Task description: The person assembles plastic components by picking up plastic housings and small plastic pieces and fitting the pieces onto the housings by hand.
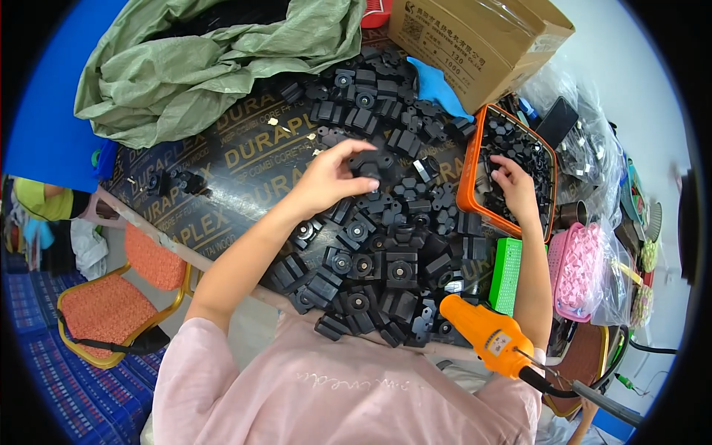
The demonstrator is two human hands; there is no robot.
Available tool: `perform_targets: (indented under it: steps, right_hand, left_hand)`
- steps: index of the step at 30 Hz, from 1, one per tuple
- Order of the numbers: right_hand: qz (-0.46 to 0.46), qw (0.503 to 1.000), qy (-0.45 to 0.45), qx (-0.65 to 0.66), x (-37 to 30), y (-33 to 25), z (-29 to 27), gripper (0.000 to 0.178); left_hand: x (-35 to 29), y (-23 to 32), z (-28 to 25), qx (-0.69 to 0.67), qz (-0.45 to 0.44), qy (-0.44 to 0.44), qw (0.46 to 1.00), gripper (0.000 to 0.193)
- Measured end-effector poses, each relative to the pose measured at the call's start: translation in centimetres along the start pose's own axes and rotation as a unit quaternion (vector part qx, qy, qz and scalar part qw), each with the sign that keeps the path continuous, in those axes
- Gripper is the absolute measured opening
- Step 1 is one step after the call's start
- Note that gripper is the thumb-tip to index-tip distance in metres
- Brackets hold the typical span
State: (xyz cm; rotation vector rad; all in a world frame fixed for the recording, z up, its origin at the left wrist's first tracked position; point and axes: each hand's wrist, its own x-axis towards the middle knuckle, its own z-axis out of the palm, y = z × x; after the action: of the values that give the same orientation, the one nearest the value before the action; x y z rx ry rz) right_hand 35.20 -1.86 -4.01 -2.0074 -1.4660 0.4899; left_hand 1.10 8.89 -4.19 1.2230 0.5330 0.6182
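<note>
A green sack (pixel 185 59), cardboard box (pixel 482 37) and orange power tool (pixel 486 334) surround the work.

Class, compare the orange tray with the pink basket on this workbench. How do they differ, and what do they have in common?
The orange tray holds small black parts, and the right hand reaches into it; the pink basket sits untouched inside a clear bag. The orange tray lies farther up the bench, the pink basket nearer the person. Both lie on the right side.

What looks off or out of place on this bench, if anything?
Nothing looks damaged or spilled. Only oddity: the orange power tool sits at the table's near edge, half over it, its cord trailing off. Black plastic parts lie in a loose heap. Left hand grips one part; right hand reaches into the orange tray.
</note>
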Motion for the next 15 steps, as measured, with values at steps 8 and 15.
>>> perform_targets:
  steps: [8, 15]
  right_hand:
    - [0.121, 0.797, 0.031, 0.591, -0.9, -2.3, -1.0, 0.027]
    - [0.057, 0.764, -0.161, 0.623, -4.3, -11.9, 1.3, 0.015]
  left_hand:
    - [-4.8, 0.9, 0.8, -0.234, -0.026, -0.045, 0.971, 0.052]
    - [-3.1, 1.8, 5.8, -0.265, 0.017, -0.17, 0.949, 0.051]
